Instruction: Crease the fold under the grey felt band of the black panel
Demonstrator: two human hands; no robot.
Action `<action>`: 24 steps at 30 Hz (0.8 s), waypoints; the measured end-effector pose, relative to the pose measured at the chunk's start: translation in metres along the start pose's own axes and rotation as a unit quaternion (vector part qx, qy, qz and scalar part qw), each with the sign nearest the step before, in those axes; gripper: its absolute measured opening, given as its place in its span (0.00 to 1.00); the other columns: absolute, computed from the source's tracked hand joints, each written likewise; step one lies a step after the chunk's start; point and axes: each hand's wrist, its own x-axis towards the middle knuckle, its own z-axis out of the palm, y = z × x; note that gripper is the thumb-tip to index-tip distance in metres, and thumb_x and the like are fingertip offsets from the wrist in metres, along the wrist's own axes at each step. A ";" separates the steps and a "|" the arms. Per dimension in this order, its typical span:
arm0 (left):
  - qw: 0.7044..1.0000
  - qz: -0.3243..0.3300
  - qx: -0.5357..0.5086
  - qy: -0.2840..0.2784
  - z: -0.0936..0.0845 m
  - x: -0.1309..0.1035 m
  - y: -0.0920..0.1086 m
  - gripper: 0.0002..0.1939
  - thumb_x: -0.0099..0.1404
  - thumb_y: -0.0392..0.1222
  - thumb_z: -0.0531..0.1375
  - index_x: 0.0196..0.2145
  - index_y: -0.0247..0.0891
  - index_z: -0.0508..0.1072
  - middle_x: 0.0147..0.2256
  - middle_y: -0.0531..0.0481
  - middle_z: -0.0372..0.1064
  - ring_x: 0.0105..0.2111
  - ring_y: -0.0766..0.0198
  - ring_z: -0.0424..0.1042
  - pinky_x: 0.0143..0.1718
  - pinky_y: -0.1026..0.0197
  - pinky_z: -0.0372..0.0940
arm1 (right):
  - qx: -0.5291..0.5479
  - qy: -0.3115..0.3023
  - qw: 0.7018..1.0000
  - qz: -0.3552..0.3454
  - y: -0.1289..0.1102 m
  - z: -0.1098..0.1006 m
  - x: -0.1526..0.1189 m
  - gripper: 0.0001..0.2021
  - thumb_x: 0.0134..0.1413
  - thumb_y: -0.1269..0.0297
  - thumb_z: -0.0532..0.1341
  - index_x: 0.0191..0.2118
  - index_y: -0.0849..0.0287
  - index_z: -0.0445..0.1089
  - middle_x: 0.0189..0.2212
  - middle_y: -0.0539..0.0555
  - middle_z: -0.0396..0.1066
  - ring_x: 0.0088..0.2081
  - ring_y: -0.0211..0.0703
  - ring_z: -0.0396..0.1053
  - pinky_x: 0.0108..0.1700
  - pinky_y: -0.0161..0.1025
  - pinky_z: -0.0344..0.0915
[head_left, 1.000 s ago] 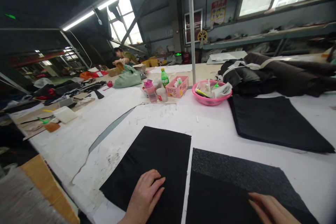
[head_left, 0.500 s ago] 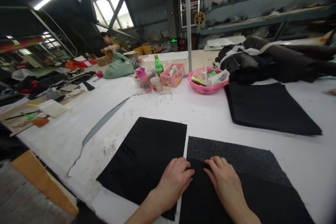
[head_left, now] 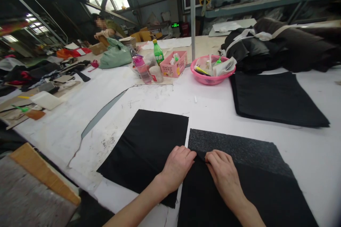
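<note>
A sheet of black fabric (head_left: pixel 255 198) lies in front of me, partly over a speckled dark grey panel (head_left: pixel 234 144). My left hand (head_left: pixel 179 166) pinches the fabric's upper left corner. Close to its right, my right hand (head_left: pixel 222 170) has its fingertips closed on the same upper edge, and the cloth between the two hands is slightly raised. To the left lies another black fabric piece (head_left: pixel 149 145), partly under my left hand and forearm. A stack of black fabric (head_left: pixel 277 99) rests at the right.
The white-covered table (head_left: pixel 117 120) has a torn strip at left. Further back stand a pink basin (head_left: pixel 210 79), a pink box (head_left: pixel 166 69), a green bottle (head_left: pixel 158 54) and a pink-lidded bottle (head_left: pixel 142 71). Dark fabric rolls (head_left: pixel 293 48) lie behind the stack. A person (head_left: pixel 108 30) is beyond.
Both hands have closed on the fabric's upper edge and lifted it a little between them. The view has tilted down slightly, so the background sits higher.
</note>
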 end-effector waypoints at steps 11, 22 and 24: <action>0.997 0.067 0.028 -0.009 -0.006 0.027 0.002 0.06 0.65 0.39 0.62 0.33 0.39 0.67 0.40 0.50 0.65 0.44 0.58 0.63 0.42 0.56 0.60 | -0.001 0.033 0.999 -0.018 0.012 0.010 -0.009 0.07 0.66 0.70 0.51 0.45 0.57 0.65 0.38 0.54 0.68 0.44 0.45 0.65 0.49 0.45 0.59; 0.995 0.055 -0.076 -0.046 -0.003 0.032 -0.013 0.08 0.64 0.39 0.64 0.31 0.38 0.67 0.34 0.52 0.68 0.39 0.60 0.65 0.40 0.59 0.58 | -0.193 0.078 0.975 0.080 0.107 -0.058 -0.076 0.24 0.62 0.40 0.51 0.31 0.57 0.67 0.46 0.59 0.67 0.50 0.56 0.63 0.49 0.52 0.59; 0.993 0.051 -0.094 -0.052 -0.003 0.034 -0.015 0.08 0.63 0.40 0.65 0.31 0.38 0.68 0.33 0.53 0.68 0.39 0.61 0.65 0.40 0.60 0.58 | -0.226 0.095 0.961 0.125 0.140 -0.083 -0.106 0.27 0.60 0.37 0.49 0.32 0.57 0.68 0.49 0.60 0.66 0.50 0.59 0.63 0.48 0.54 0.59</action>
